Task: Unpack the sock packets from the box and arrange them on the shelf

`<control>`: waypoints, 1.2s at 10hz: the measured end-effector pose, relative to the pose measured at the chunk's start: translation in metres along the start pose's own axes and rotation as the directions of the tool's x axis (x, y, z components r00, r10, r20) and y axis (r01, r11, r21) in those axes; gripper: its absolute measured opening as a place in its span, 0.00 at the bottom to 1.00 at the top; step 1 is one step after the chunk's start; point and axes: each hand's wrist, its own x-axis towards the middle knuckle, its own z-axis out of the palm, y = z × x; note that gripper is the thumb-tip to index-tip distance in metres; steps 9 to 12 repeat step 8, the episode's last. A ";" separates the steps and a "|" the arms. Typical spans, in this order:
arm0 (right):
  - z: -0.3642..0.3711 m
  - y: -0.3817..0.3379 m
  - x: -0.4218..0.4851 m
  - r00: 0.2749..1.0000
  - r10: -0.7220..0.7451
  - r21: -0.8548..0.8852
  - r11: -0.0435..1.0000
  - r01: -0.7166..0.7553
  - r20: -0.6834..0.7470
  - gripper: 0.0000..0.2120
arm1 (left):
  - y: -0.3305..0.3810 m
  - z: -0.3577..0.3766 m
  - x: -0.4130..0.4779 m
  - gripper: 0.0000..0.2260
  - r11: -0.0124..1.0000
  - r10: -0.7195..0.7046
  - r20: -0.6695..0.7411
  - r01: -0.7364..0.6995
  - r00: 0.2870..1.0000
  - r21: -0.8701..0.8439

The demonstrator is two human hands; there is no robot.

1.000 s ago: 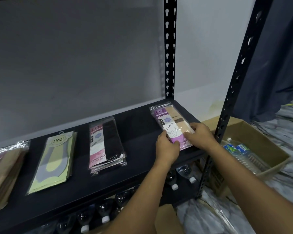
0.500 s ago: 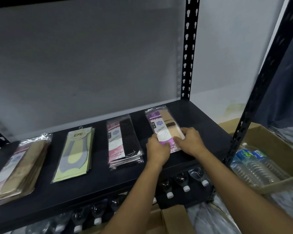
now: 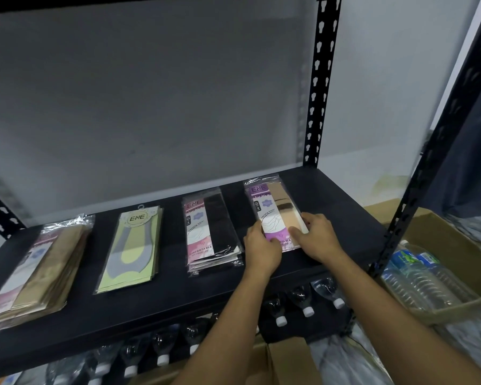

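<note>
A purple-and-beige sock packet [image 3: 271, 211] lies flat on the black shelf [image 3: 161, 301], at its right end. My left hand [image 3: 261, 247] grips the packet's near left edge and my right hand [image 3: 315, 238] grips its near right edge. To the left lie a stack of pink-and-black sock packets [image 3: 210, 232], a stack of green-and-grey sock packets [image 3: 131, 248] and a stack of beige sock packets [image 3: 36, 268]. A cardboard box [image 3: 286, 362] shows partly below the shelf, between my forearms.
Black slotted uprights [image 3: 318, 79] frame the shelf; one front post [image 3: 417, 176] stands right of my right arm. Water bottles [image 3: 306, 300] lie on the lower shelf, caps toward me. At the right, an open cardboard box [image 3: 453, 245] on the floor holds more water bottles.
My view has shifted so the shelf row sits more to the right and nearer. Both hands stay on the purple-and-beige packet, which has barely moved on the shelf.
</note>
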 end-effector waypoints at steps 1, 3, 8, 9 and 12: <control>-0.001 -0.001 -0.001 1.000 0.022 0.012 1.000 -0.022 0.014 0.18 | 0.002 -0.002 -0.003 0.26 1.000 0.004 0.012 -0.005 1.000 0.014; -0.002 -0.002 -0.004 0.999 0.037 0.021 0.999 -0.037 0.005 0.21 | 0.024 -0.011 -0.026 0.24 0.997 0.056 0.006 -0.056 0.998 0.049; -0.002 -0.032 -0.079 0.975 -0.039 0.056 0.997 0.053 -0.220 0.21 | 0.012 -0.039 -0.108 0.23 0.981 0.187 0.031 -0.189 0.982 0.052; -0.002 -0.032 -0.079 0.975 -0.039 0.056 0.997 0.053 -0.220 0.21 | 0.012 -0.039 -0.108 0.23 0.981 0.187 0.031 -0.189 0.982 0.052; -0.002 -0.032 -0.079 0.975 -0.039 0.056 0.997 0.053 -0.220 0.21 | 0.012 -0.039 -0.108 0.23 0.981 0.187 0.031 -0.189 0.982 0.052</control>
